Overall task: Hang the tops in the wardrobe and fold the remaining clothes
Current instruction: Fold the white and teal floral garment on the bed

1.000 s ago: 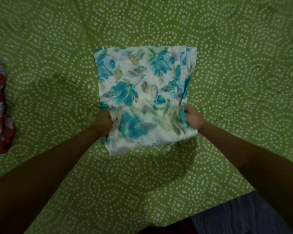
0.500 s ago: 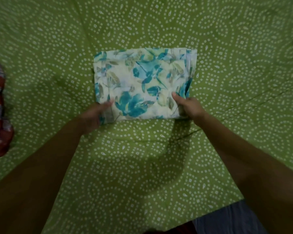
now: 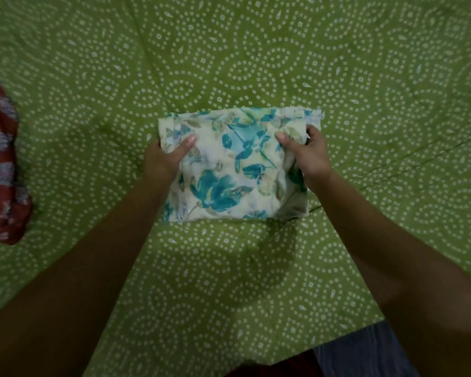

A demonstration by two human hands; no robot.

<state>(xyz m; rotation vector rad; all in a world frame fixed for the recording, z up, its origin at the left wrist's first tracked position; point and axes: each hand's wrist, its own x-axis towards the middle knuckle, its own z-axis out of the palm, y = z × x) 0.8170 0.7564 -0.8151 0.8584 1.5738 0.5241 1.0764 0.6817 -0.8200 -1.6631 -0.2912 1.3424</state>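
Observation:
A white garment with a teal flower print lies folded into a compact rectangle in the middle of the green bedsheet. My left hand grips its left edge, thumb on top and fingers hidden under the cloth. My right hand grips the right edge the same way, thumb pressed on the top layer. The right side of the fold looks slightly raised off the sheet.
A crumpled red garment with grey-blue patches lies at the left edge of the bed. The bed's near edge runs along the bottom, where blue fabric and a dark red strip show below it.
The near half of the floral garment was folded over away from me, making a smaller rectangle. Both hands then shifted from the near corners to the two side edges and took hold.

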